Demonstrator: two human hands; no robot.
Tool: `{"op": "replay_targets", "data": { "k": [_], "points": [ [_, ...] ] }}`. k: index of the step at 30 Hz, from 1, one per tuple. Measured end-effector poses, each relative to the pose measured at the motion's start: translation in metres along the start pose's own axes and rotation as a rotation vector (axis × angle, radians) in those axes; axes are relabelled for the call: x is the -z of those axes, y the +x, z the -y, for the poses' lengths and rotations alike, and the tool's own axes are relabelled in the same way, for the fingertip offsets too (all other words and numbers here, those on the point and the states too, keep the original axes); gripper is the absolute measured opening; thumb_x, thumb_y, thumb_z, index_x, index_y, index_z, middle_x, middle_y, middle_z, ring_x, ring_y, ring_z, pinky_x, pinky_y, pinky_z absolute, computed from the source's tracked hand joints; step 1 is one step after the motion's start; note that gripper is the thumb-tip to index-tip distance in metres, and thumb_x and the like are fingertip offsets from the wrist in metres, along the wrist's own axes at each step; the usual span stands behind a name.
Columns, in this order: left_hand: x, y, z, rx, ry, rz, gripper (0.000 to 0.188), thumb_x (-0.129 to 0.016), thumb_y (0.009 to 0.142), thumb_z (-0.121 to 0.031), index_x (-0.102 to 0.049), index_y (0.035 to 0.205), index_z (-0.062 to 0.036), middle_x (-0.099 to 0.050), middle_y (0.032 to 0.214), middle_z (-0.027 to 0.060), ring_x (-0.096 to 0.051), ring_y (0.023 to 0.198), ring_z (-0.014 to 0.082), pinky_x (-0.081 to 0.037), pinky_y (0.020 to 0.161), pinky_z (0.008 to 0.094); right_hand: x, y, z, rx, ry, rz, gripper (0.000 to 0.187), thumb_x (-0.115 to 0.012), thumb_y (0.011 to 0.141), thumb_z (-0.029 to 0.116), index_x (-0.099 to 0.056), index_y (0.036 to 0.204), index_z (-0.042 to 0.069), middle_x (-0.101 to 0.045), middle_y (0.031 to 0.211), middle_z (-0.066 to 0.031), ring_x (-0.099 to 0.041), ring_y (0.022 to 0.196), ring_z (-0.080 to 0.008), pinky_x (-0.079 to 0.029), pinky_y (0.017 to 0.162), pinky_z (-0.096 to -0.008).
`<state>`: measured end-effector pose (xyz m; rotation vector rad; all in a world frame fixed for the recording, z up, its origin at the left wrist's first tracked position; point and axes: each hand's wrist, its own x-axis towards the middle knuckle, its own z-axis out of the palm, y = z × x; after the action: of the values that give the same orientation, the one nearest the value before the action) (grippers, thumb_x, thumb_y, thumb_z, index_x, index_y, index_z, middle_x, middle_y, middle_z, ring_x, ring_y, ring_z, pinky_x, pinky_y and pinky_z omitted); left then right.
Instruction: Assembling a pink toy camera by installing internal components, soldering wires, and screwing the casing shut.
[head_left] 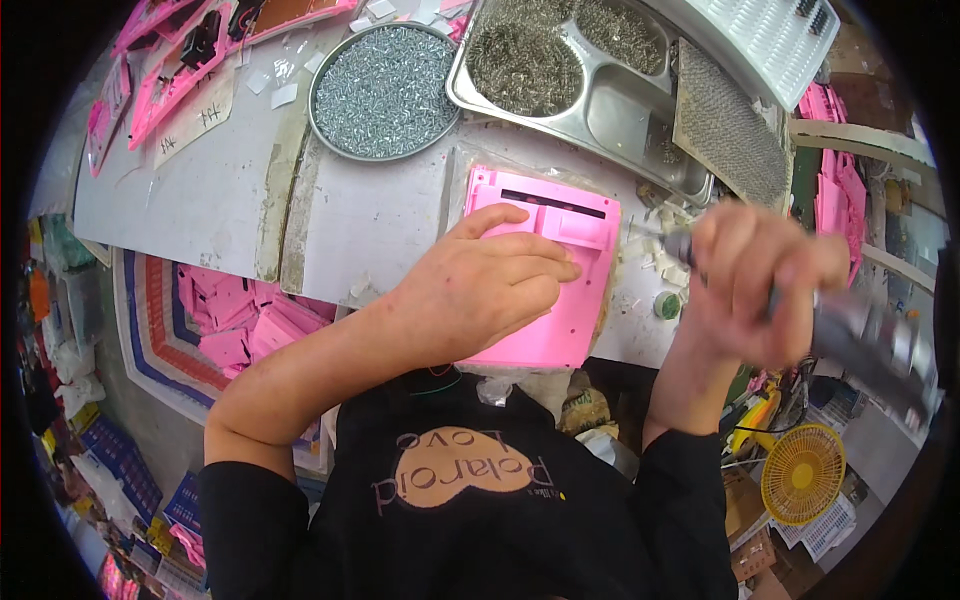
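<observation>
A pink plastic panel [540,345] with a long dark slot near its far edge lies before me on a clear plastic sheet. Across its left part rests my left hand [500,285], holding it with bent fingers, one finger apart from the others. Off the panel's right side, my right hand [755,275] is raised and closed around a dark power screwdriver [865,345]. Its narrow tip end points left toward the panel. Motion blurs the right hand and the tool, and the left thumb is hidden.
Beyond the panel stand a round metal tray [318,112] of small silvery pieces and a steel compartment tray [620,125] holding screws. A textured grey mat [730,125] lies to the right. More pink parts [265,325] fill a bin at lower left; a yellow fan [803,474] stands lower right.
</observation>
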<state>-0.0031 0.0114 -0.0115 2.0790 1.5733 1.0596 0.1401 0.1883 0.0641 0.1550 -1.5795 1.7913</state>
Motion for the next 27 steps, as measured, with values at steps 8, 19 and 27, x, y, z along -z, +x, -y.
{"op": "replay_targets", "data": {
  "k": [8, 19, 27],
  "points": [
    [0.001, 0.0, -0.003, 0.036, -0.029, -0.002, 0.007, -0.069, 0.089, -0.015, -0.063, 0.088, -0.0117, -0.072, 0.122, 0.0012, -0.063, 0.119, 0.0169, -0.037, 0.11, 0.0462, 0.0, 0.011, -0.02, -0.107, -0.157, 0.041, 0.022, -0.065, 0.095, 0.015, -0.046, 0.094, 0.005, -0.053, 0.06, -0.0062, -0.048, 0.05, -0.014, -0.043, 0.05, -0.0316],
    [0.002, 0.0, -0.003, 0.043, -0.064, 0.011, 0.011, -0.071, 0.088, -0.016, -0.061, 0.086, -0.0128, -0.072, 0.119, 0.002, -0.064, 0.118, 0.017, -0.038, 0.108, 0.0455, 0.008, 0.01, -0.037, -0.135, -0.115, 0.079, 0.02, -0.065, 0.095, 0.017, -0.05, 0.098, 0.004, -0.053, 0.061, -0.0037, -0.046, 0.05, -0.0132, -0.04, 0.05, -0.0313],
    [-0.007, -0.011, -0.008, 0.033, -0.186, -0.299, 0.021, -0.082, 0.079, -0.011, -0.069, 0.095, -0.0089, -0.076, 0.104, 0.0089, -0.073, 0.101, 0.0241, -0.043, 0.109, 0.0503, -0.026, 0.007, 0.025, -0.063, 0.187, 0.129, 0.03, -0.075, 0.093, 0.031, -0.057, 0.112, 0.016, -0.061, 0.063, 0.0082, -0.054, 0.049, -0.0031, -0.041, 0.05, -0.021]
  ]
}}
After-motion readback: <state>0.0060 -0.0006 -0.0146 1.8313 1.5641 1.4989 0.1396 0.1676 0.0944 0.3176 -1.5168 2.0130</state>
